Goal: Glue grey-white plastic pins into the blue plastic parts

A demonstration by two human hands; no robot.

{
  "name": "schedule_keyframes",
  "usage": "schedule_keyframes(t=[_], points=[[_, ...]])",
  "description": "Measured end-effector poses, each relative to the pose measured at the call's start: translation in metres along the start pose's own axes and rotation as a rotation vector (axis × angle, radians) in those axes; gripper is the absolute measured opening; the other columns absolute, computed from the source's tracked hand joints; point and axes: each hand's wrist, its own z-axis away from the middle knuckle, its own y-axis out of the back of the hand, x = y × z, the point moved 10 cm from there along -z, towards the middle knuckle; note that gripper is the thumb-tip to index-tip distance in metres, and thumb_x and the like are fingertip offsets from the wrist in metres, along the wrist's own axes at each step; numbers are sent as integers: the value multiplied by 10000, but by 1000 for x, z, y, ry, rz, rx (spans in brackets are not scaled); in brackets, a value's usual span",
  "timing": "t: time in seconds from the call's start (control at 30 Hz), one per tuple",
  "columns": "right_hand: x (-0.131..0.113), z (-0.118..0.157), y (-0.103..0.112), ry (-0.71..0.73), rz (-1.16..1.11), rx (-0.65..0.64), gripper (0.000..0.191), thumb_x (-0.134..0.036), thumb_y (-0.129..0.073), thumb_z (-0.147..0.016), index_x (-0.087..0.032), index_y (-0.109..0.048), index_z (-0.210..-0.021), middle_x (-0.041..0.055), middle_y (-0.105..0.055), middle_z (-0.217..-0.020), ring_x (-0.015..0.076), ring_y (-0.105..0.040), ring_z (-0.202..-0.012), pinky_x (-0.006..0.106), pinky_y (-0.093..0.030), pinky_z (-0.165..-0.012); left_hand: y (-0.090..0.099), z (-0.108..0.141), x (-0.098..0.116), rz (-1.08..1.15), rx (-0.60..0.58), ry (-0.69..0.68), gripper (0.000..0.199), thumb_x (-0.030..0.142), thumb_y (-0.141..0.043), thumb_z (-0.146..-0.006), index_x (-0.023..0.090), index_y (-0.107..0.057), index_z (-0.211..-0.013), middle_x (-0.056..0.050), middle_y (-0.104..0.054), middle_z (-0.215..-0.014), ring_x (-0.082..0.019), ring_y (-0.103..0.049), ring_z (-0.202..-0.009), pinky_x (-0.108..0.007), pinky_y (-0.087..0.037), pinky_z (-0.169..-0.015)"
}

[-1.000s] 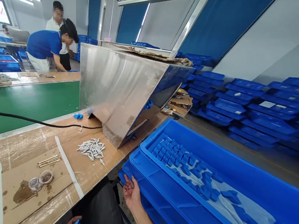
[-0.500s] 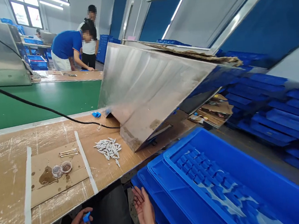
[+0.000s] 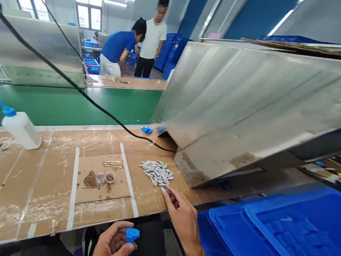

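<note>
My left hand [image 3: 114, 247] is closed on a small blue plastic part [image 3: 132, 234], pinched between thumb and fingers over my lap. Just past the table edge, my right hand [image 3: 182, 215] reaches to the near side of a heap of small white-grey pointed pieces [image 3: 157, 171]. Its thumb and index finger close on one small white-grey piece [image 3: 163, 189], mostly covered by the fingertips. Left of the heap, a taped-down cardboard sheet [image 3: 87, 195] carries two small round cups [image 3: 109, 177], several cotton swabs [image 3: 113, 164] and a dark wet stain.
A white squeeze bottle with a blue cap [image 3: 22, 128] stands at left. A slanted metal housing [image 3: 243, 115] rises at right, a black cable [image 3: 100, 107] running to it. Blue bins [image 3: 292, 221] holding blue parts sit lower right. Two people stand beyond the green belt [image 3: 115, 105].
My right hand has moved from beside the blue bins to the heap's near edge, its fingers closing. My left hand has risen with the blue part. The view has swung right.
</note>
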Motion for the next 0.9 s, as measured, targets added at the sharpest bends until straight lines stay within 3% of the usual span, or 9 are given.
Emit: schedule_keyframes(t=[0.2,0.3,0.4,0.5,0.63,0.77,0.9], points=[[13,6,13,-79,-171,-5,489,-571,-503,-925,-207,-701,-1185,101,-666,-1179,249,-624,-1079,391,-444,-1004,-9,-1,12,125,-16,-100,354,345,-834,-743,226,-731,-1061,-47,-728,-898,-171,-700,-843,-274,-522,-805],[27,8,12,-239,-308,38,521,-630,-607,-825,-210,-699,-1119,106,-692,-1131,271,-658,-1027,428,-467,-989,-13,-4,17,165,-33,-146,362,357,-836,-740,225,-732,-1060,-38,-718,-835,-157,-701,-777,-266,-514,-757],[33,10,2,-399,-515,83,558,-622,-742,-709,-199,-656,-1064,104,-734,-990,271,-708,-901,420,-531,-896,-7,-6,25,118,11,-184,409,383,-840,-726,217,-727,-1082,-62,-720,-901,-160,-676,-760,-287,-525,-754],[19,10,-12,-470,-773,49,517,-527,-845,-640,-200,-638,-982,86,-747,-960,246,-729,-841,385,-568,-846,3,-4,30,24,86,-168,419,403,-819,-744,218,-713,-1105,-77,-719,-983,-174,-666,-796,-304,-536,-792],[-11,10,-27,-481,-1063,-39,414,-417,-894,-627,-187,-652,-871,65,-760,-920,212,-732,-843,348,-595,-814,13,-4,32,-40,128,-149,381,410,-785,-773,227,-698,-1095,-50,-722,-922,-196,-667,-807,-316,-534,-804],[-22,13,-31,-499,-1132,-36,401,-389,-914,-616,-183,-726,-904,50,-765,-836,156,-710,-715,280,-600,-701,12,-7,33,-45,98,-140,352,385,-731,-834,240,-665,-1148,-28,-710,-910,-185,-660,-818,-291,-514,-790],[-29,17,-30,-461,-1151,-58,332,-373,-939,-576,-187,-750,-776,14,-724,-688,95,-648,-561,188,-551,-576,8,-7,39,-52,87,-160,374,394,-704,-856,229,-659,-1189,-17,-702,-833,-162,-645,-779,-263,-500,-742]])
